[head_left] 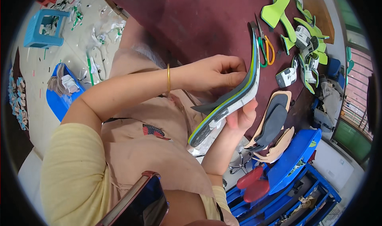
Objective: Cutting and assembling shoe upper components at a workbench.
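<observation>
A curved shoe sole [241, 97] is held up in front of me, tilted, with dark grey, yellow-green, blue and white layers along its edge. My left hand [223, 73], with a gold bangle at the wrist, is closed with curled fingers against the sole's dark upper side. A pointed dark flap [205, 108] sticks out below that hand. Underneath, my right hand [243, 114] grips the white side of the sole; some of its fingers are hidden. Beyond the sole, scissors [270, 51] with orange and green handles lie on the dark red tabletop [191, 23].
Several lime-green sole pieces [276, 12] pile up at the far right. Nearer are dark grey insole shapes [273, 120] and a blue tray [294, 156]. A phone [139, 202] is close at the bottom. Left on the floor stand a blue stool [34, 31] and blue bin [55, 102] among scraps.
</observation>
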`<state>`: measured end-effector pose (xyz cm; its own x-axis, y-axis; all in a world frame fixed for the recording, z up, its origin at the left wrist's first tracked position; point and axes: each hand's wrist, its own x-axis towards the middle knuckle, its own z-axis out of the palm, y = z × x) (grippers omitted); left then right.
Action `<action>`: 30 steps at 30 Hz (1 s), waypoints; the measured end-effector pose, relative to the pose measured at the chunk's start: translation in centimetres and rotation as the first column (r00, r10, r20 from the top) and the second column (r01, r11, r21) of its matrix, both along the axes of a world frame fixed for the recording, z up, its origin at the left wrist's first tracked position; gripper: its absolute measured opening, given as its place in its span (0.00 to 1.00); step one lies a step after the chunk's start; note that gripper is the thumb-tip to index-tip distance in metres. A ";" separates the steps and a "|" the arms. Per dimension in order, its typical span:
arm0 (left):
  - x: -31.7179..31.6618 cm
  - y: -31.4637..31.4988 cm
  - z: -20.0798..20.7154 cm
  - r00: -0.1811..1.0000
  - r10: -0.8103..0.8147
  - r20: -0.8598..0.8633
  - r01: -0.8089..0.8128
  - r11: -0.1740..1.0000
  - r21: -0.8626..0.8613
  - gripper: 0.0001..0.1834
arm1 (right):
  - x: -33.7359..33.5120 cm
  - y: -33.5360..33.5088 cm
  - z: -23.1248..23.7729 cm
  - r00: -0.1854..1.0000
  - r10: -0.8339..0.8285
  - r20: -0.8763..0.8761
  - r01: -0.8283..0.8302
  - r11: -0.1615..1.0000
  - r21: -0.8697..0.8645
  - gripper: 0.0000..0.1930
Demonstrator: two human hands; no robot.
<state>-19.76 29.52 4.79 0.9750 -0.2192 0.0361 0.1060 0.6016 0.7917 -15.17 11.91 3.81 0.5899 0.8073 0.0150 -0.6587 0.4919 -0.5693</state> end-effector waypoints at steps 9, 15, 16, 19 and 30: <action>-0.5 -0.9 0.6 0.995 0.065 0.076 -0.076 0.987 0.145 0.20 | -0.5 -0.7 -0.5 0.999 -0.018 -0.047 0.011 0.988 -0.156 0.28; -0.2 0.3 2.0 0.951 -0.016 0.310 -0.196 0.743 0.640 0.24 | -1.0 -0.1 1.5 0.984 -0.175 -0.027 0.158 0.937 -0.311 0.27; -0.2 0.3 2.4 0.951 -0.047 0.306 -0.196 0.671 0.715 0.23 | -1.0 -0.2 1.7 0.983 -0.181 -0.024 0.163 0.930 -0.328 0.26; -0.5 -0.2 1.5 0.874 0.025 0.485 -0.407 0.582 0.704 0.18 | -0.8 -1.1 1.2 0.987 -0.156 -0.025 0.142 0.948 -0.286 0.24; -1.3 -1.0 -1.1 0.861 -0.069 0.504 -0.465 0.296 0.834 0.27 | -0.2 -1.9 0.2 0.928 -0.271 0.257 0.365 0.804 -0.469 0.21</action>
